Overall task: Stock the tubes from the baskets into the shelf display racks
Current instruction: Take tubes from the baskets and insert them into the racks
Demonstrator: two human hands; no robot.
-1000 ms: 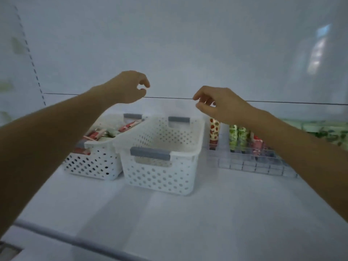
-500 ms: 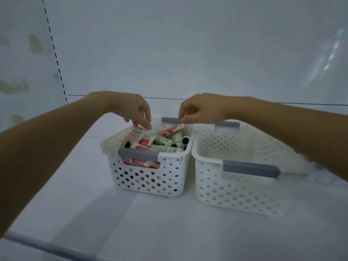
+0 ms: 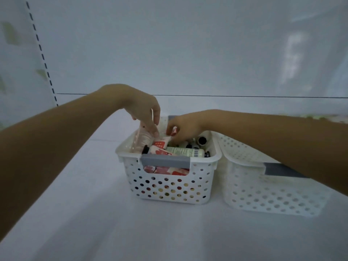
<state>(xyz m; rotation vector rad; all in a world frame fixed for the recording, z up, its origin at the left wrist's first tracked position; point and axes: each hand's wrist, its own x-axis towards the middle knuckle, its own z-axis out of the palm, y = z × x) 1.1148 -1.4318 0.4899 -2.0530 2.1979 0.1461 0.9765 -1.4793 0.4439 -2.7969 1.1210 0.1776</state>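
Observation:
A white perforated basket (image 3: 169, 189) with a grey handle stands on the shelf, holding several tubes in red, pink and pale green. Both my hands reach into it from above. My left hand (image 3: 145, 113) pinches the top of a pale pink tube (image 3: 143, 140) that leans against the basket's left wall. My right hand (image 3: 185, 127) has its fingers curled round a red-and-white tube (image 3: 174, 131) near the middle. A pale green tube (image 3: 184, 152) with a barcode lies across the pile in front.
A second white basket (image 3: 263, 194) stands touching the first on its right; my right forearm hides part of it. A blurred green strip (image 3: 320, 116) shows at the far right edge. The white shelf floor (image 3: 94, 213) stretches in front and to the left.
The view has swung left, so the tube basket now sits in the middle. Both hands have come down from the shelf's back edge into the basket and taken hold of tubes.

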